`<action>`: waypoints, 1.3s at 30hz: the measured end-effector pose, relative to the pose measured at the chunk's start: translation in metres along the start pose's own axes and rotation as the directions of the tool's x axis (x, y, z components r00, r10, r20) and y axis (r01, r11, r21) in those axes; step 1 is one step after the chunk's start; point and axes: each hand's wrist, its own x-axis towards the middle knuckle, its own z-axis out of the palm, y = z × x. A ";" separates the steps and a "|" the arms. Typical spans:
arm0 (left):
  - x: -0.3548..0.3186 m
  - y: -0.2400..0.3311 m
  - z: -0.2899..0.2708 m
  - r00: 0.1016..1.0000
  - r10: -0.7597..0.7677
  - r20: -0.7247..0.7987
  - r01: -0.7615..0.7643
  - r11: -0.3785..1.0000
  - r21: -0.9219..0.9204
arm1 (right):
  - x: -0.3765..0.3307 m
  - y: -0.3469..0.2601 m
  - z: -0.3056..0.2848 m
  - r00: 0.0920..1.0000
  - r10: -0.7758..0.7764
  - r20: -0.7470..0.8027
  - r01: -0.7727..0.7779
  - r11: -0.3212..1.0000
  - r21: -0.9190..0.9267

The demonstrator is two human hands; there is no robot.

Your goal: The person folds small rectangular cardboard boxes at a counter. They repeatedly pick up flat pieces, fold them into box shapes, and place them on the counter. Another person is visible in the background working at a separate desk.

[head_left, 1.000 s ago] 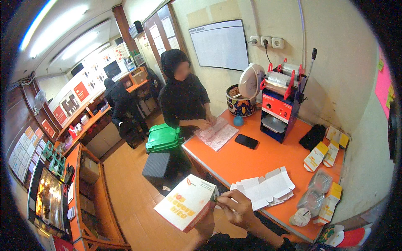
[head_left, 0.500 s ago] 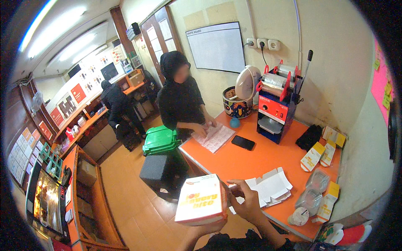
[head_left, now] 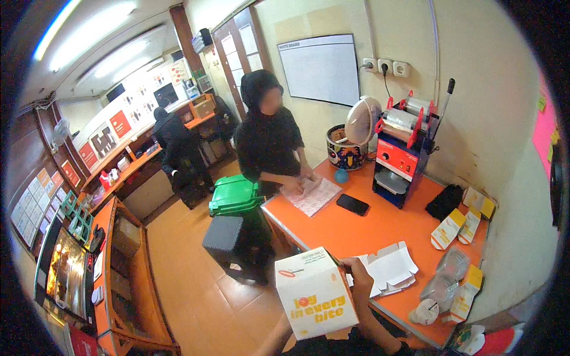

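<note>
A white cardboard food box (head_left: 314, 295) with orange and yellow print is held up in front of me, closed and tilted so its top and a printed side show. My right hand (head_left: 360, 280) presses its right side, fingers partly behind the edge. From below, my left forearm (head_left: 280, 337) runs up behind the box, which hides that hand; it seems to support the box from underneath. Past my right hand, flat unfolded white cartons (head_left: 389, 270) lie on the orange table (head_left: 309, 228).
A co-worker (head_left: 270, 133) handles a patterned paper sheet (head_left: 314, 197) at the table. Beyond my box stand a black stool (head_left: 224, 236) and green bin (head_left: 234, 194). The table holds a phone (head_left: 352, 204), sealing machine (head_left: 399, 157), small cartons (head_left: 448, 229) and clear plastic containers (head_left: 442, 285).
The box has turned upright, so its printed face now points toward me, and it sits further right. My right hand has closed in on its side. The view has shifted slightly.
</note>
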 end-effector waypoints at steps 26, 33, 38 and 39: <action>-0.042 0.025 -0.004 0.992 -0.025 -0.124 0.026 1.000 0.001 | 0.006 -0.006 0.001 0.926 -0.340 0.166 0.351 0.935 -0.041; -0.036 0.026 0.001 0.991 -0.058 -0.118 0.060 0.998 0.020 | 0.002 0.007 -0.002 0.854 -0.367 0.368 0.370 0.927 0.066; -0.031 0.021 0.008 0.996 -0.028 -0.080 0.026 0.999 -0.025 | -0.002 0.013 -0.001 0.871 -0.375 0.317 0.380 0.924 0.049; -0.031 0.020 0.008 0.997 0.013 -0.072 -0.016 0.999 -0.040 | -0.001 0.013 -0.001 0.874 -0.410 0.259 0.415 0.909 0.038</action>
